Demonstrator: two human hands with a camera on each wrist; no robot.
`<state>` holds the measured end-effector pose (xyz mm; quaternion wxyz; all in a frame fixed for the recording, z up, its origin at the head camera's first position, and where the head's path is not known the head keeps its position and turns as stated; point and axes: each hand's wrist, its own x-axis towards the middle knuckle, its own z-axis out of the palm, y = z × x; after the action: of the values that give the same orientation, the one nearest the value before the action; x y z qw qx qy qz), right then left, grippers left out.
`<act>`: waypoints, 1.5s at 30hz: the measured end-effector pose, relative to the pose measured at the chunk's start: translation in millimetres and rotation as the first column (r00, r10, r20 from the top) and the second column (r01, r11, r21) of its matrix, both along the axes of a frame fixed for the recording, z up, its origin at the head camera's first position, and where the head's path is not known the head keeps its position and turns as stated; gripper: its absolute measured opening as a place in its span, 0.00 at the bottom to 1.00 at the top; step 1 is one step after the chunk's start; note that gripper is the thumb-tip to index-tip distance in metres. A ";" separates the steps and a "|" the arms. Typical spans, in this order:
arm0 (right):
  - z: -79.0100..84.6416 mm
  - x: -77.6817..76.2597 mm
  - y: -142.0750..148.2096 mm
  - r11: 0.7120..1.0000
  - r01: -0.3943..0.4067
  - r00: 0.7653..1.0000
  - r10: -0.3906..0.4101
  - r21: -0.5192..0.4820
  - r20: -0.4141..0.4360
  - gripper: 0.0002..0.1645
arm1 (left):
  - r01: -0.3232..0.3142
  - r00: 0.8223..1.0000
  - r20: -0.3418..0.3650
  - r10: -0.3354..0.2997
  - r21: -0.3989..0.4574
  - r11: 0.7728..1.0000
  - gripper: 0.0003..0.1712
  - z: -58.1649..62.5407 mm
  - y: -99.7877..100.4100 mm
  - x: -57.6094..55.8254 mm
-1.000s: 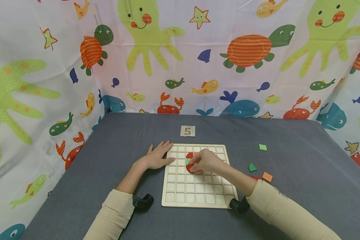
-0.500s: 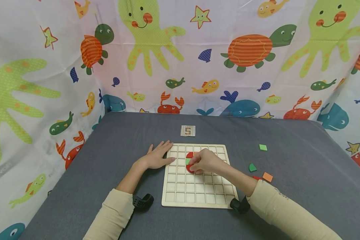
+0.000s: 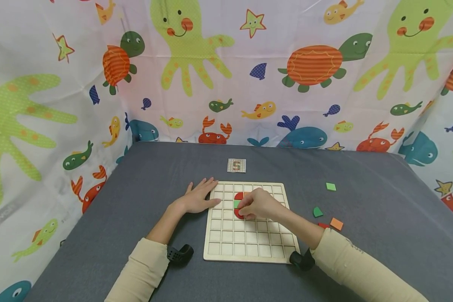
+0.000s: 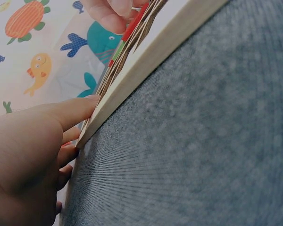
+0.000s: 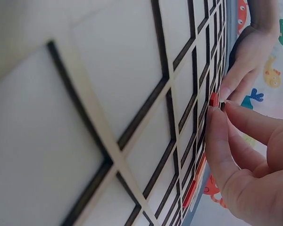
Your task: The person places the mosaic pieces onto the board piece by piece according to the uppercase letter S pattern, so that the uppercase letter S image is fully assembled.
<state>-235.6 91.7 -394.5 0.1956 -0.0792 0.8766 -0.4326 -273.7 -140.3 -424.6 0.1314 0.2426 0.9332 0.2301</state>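
A pale wooden grid board (image 3: 226, 256) lies on the grey table. My left hand (image 3: 197, 199) rests at its upper left side, fingers spread and thumb on the frame. Over the grid, my right hand (image 3: 262, 204) pinches a red rounded tile (image 3: 237, 214) between thumb and fingertips, low at a cell; the right wrist view shows this red tile (image 5: 213, 99) at the fingertips. Directly above it sit a light green square tile (image 3: 236, 204) and another red rounded tile (image 3: 238, 195). An orange tile (image 3: 246, 193) beside that is partly hidden by the right hand.
Behind the board lies a small pattern card (image 3: 236, 165) with an S-like figure. To the right lie a light green square (image 3: 330, 186), a green rounded tile (image 3: 317, 212), an orange square (image 3: 336, 223) and a red tile (image 3: 323, 225) partly behind the right forearm. A sea-animal curtain surrounds the table.
Both hands stay almost in place, the right still pinching the red tile at the same cell. Only a slight shift of the head view shows.
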 end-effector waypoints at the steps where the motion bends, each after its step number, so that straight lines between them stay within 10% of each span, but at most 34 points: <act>1: -0.1 -0.1 0.0 1.000 -0.002 1.000 0.002 0.001 -0.003 0.02 | -0.001 1.000 0.000 0.001 -0.003 1.000 0.41 0.0 0.2 0.0; 45: -2.4 -1.8 2.3 0.997 -0.077 0.996 0.077 -0.004 0.033 0.11 | -0.001 1.000 -0.010 0.001 -0.007 1.000 0.40 -0.3 1.3 0.2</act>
<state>-237.4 93.9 -396.9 0.2265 -0.1059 0.8688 -0.4273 -273.5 -139.0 -425.0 0.1274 0.2430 0.9348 0.2257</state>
